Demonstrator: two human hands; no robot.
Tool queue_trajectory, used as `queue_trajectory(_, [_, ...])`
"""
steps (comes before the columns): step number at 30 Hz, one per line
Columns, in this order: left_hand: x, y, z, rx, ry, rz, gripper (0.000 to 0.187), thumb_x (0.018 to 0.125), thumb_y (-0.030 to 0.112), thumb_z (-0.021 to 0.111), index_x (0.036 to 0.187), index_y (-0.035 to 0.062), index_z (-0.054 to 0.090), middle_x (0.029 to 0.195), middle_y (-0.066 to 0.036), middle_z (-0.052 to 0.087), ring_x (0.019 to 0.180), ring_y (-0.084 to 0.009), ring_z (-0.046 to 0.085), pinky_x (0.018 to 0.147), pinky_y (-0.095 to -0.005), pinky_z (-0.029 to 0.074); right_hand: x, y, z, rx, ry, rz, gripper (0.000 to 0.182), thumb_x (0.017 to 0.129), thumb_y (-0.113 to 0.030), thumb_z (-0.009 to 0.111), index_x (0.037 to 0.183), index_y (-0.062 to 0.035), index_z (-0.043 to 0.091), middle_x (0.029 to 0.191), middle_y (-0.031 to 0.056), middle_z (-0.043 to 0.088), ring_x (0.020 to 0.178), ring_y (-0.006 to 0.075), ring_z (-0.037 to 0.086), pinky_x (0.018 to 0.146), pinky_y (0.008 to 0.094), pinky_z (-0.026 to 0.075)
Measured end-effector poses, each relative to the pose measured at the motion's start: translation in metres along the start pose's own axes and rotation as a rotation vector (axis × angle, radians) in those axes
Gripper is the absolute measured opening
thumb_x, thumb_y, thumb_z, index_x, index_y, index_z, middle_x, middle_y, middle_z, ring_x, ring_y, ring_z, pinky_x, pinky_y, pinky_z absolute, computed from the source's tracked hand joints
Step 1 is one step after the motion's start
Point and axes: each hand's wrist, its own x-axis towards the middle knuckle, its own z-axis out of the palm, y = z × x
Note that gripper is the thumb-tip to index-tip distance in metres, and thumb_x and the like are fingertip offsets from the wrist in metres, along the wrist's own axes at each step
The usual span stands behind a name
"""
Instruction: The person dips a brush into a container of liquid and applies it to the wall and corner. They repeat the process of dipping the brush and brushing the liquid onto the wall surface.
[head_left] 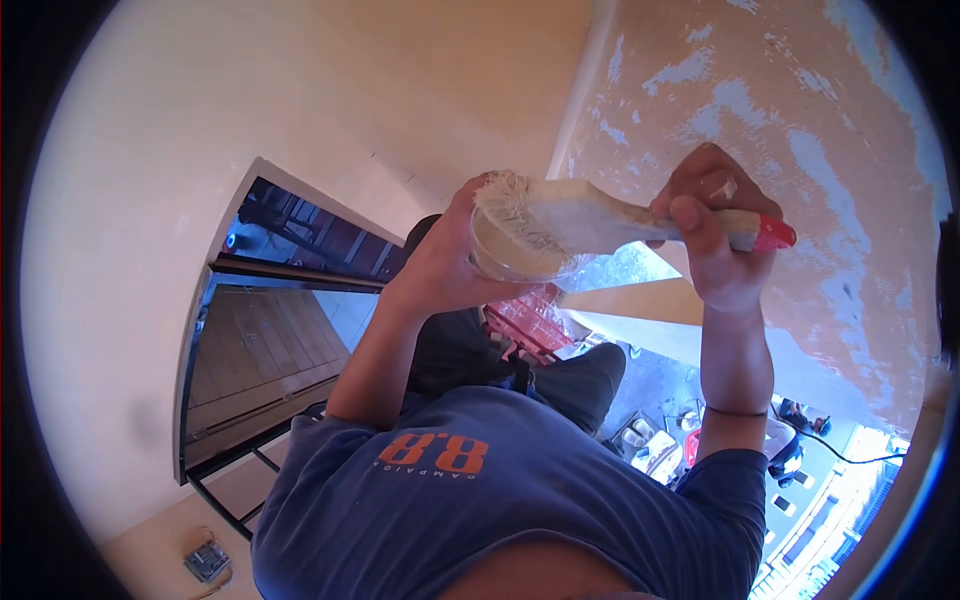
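My left hand is wrapped round a clear plastic cup with pale, cream-coloured liquid inside. In my right hand is a wide paintbrush, gripped by its handle, which ends in a red tip. The brush lies nearly level, its splayed, paint-caked bristles over the cup's rim and its head hiding part of the opening. Pale smears mark my right fingers and the brush.
A patchy, part-coated wall rises on the right, and a smooth cream wall on the left surrounds a dark-framed opening. Far below are a red surface, cluttered floor and another person. A cable runs at right.
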Motion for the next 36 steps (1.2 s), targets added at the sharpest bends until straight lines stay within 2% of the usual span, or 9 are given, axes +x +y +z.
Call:
queue_trajectory(3, [0.003, -0.012, 0.0, 0.027, -0.034, 0.038, 0.095, 0.056, 0.024, 0.087, 0.129, -0.0012, 0.032, 0.117, -0.018, 0.052, 0.109, -0.0288, 0.054, 0.093, -0.0363, 0.042, 0.0, 0.015, -0.005, -0.136, -0.051, -0.163, 0.01, 0.073, -0.004, 0.068, 0.076, 0.005, 0.067, 0.074, 0.01, 0.059, 0.056, 0.013, 0.057, 0.045, 0.0224, 0.044])
queue_trajectory(4, [0.003, -0.014, -0.001, 0.032, -0.059, 0.038, 0.095, 0.056, 0.024, 0.087, 0.129, -0.0011, 0.032, 0.117, -0.018, 0.052, 0.109, -0.029, 0.054, 0.093, -0.0361, 0.042, -0.003, 0.017, -0.001, -0.134, -0.048, -0.154, 0.01, 0.073, -0.004, 0.068, 0.076, 0.005, 0.067, 0.074, 0.01, 0.059, 0.056, 0.013, 0.057, 0.045, 0.0224, 0.044])
queue_trajectory(6, [-0.003, -0.013, -0.002, 0.023, -0.086, 0.027, 0.094, 0.055, 0.023, 0.087, 0.129, -0.001, 0.032, 0.117, -0.018, 0.052, 0.109, -0.0293, 0.054, 0.093, -0.0359, 0.042, -0.012, 0.014, 0.008, -0.02, 0.099, 0.066, 0.01, 0.073, -0.005, 0.069, 0.075, 0.0042, 0.067, 0.07, 0.0099, 0.058, 0.055, 0.0129, 0.055, 0.046, 0.0237, 0.044])
queue_trajectory(12, [-0.01, -0.023, -0.007, 0.032, -0.102, 0.063, 0.094, 0.056, 0.024, 0.086, 0.129, -0.0008, 0.033, 0.12, -0.019, 0.05, 0.111, -0.0305, 0.052, 0.093, -0.0357, 0.041, -0.013, 0.015, 0.017, -0.151, 0.007, -0.1, 0.012, 0.073, -0.008, 0.07, 0.073, 0.0029, 0.066, 0.069, 0.0097, 0.057, 0.055, 0.0127, 0.054, 0.046, 0.0242, 0.044])
queue_trajectory(18, [-0.018, -0.038, -0.009, -0.058, -0.151, 0.022, 0.094, 0.056, 0.025, 0.086, 0.129, -0.0004, 0.033, 0.122, -0.02, 0.048, 0.113, -0.0318, 0.05, 0.095, -0.0368, 0.04, -0.034, 0.022, 0.034, -0.09, 0.166, 0.003, 0.014, 0.075, -0.01, 0.069, 0.074, 0.0034, 0.066, 0.07, 0.0092, 0.056, 0.054, 0.0133, 0.056, 0.045, 0.0238, 0.046])
queue_trajectory(27, [-0.025, -0.05, -0.025, -0.104, -0.198, 0.061, 0.094, 0.056, 0.024, 0.085, 0.131, 0.0016, 0.033, 0.124, -0.02, 0.046, 0.113, -0.0329, 0.049, 0.095, -0.0374, 0.04, -0.041, 0.019, 0.058, -0.084, 0.203, 0.081, 0.022, 0.08, -0.014, 0.065, 0.075, 0.007, 0.065, 0.076, 0.01, 0.055, 0.057, 0.0158, 0.06, 0.049, 0.0247, 0.05])
queue_trajectory(30, [-0.027, -0.049, -0.03, -0.119, -0.184, 0.073, 0.094, 0.056, 0.023, 0.084, 0.131, 0.0014, 0.032, 0.124, -0.02, 0.046, 0.114, -0.0334, 0.049, 0.095, -0.0372, 0.039, -0.046, 0.018, 0.064, 0.03, 0.282, 0.088, 0.024, 0.081, -0.017, 0.064, 0.076, 0.0073, 0.064, 0.078, 0.0102, 0.055, 0.059, 0.0165, 0.061, 0.05, 0.0249, 0.05])
queue_trajectory(33, [-0.029, -0.045, -0.034, -0.116, -0.219, 0.08, 0.094, 0.056, 0.023, 0.084, 0.132, 0.0014, 0.032, 0.124, -0.02, 0.045, 0.114, -0.0335, 0.048, 0.096, -0.0369, 0.039, -0.049, 0.015, 0.07, -0.111, 0.223, 0.062, 0.025, 0.082, -0.018, 0.064, 0.078, 0.0072, 0.064, 0.078, 0.0101, 0.055, 0.06, 0.0172, 0.061, 0.05, 0.0254, 0.05])
queue_trajectory(36, [-0.03, -0.045, -0.038, -0.137, -0.225, 0.074, 0.094, 0.056, 0.023, 0.084, 0.132, 0.0016, 0.032, 0.125, -0.02, 0.045, 0.115, -0.0335, 0.048, 0.096, -0.0372, 0.039, -0.052, 0.014, 0.072, -0.029, 0.257, 0.023, 0.024, 0.083, -0.017, 0.063, 0.079, 0.0073, 0.064, 0.078, 0.0101, 0.055, 0.061, 0.0175, 0.061, 0.05, 0.0257, 0.051])
